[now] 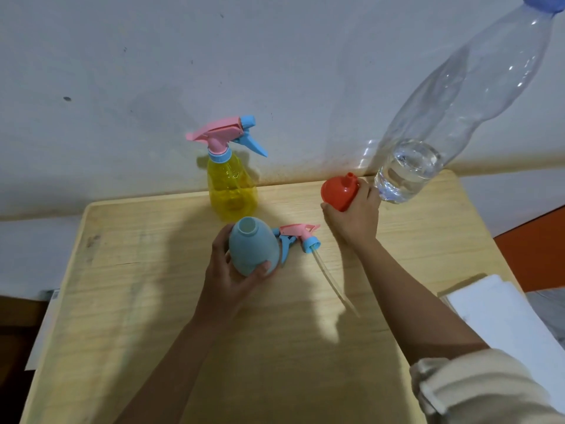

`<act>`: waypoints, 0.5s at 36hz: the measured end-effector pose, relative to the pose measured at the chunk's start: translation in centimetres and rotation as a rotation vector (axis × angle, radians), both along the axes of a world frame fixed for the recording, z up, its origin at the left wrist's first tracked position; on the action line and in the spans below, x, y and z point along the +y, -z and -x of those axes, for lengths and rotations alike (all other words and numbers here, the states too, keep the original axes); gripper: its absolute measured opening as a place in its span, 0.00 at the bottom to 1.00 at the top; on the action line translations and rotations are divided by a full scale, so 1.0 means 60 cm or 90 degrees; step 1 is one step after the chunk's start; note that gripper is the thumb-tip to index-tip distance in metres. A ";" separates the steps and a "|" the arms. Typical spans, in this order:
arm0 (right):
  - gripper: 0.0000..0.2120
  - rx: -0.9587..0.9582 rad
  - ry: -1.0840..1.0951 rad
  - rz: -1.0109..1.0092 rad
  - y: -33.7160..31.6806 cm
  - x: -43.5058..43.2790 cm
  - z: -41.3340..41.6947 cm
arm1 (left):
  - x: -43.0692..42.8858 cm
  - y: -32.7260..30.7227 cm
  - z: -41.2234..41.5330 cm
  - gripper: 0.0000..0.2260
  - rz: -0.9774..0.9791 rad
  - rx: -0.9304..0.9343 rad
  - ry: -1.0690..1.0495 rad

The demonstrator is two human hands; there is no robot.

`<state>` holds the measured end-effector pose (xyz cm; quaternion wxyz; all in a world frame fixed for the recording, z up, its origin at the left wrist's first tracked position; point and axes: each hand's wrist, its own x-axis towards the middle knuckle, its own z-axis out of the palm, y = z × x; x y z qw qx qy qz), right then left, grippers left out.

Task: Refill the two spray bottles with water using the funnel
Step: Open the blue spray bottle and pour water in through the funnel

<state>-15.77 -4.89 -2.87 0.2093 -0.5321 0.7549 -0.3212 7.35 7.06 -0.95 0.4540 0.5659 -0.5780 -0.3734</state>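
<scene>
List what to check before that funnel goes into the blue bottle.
1. Blue bottle neck open: ok, its sprayer lies beside it.
2. Left hand holds the blue bottle: ok.
3. Right hand grips the funnel: ok.
4. Funnel spout aimed down: not ok, it points up.
5. Water bottle uncapped: not ok, the cap looks on.

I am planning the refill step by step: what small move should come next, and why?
Probably the right hand should turn the orange funnel spout-down and seat it in the blue bottle, which the left hand holds; its neck is open, its sprayer head already off.
</scene>
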 end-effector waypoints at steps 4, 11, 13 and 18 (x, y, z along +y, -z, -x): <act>0.42 -0.031 -0.041 -0.009 0.000 -0.004 0.006 | 0.001 0.000 -0.002 0.33 -0.008 0.012 0.009; 0.38 -0.159 -0.030 0.016 -0.016 0.011 0.004 | 0.002 0.001 -0.005 0.33 -0.024 0.022 0.013; 0.36 -0.206 -0.024 0.023 -0.024 0.019 -0.001 | 0.002 0.005 -0.007 0.33 -0.031 0.022 0.018; 0.33 -0.287 -0.010 0.044 -0.061 0.043 -0.014 | -0.002 0.001 -0.009 0.33 -0.039 0.037 0.033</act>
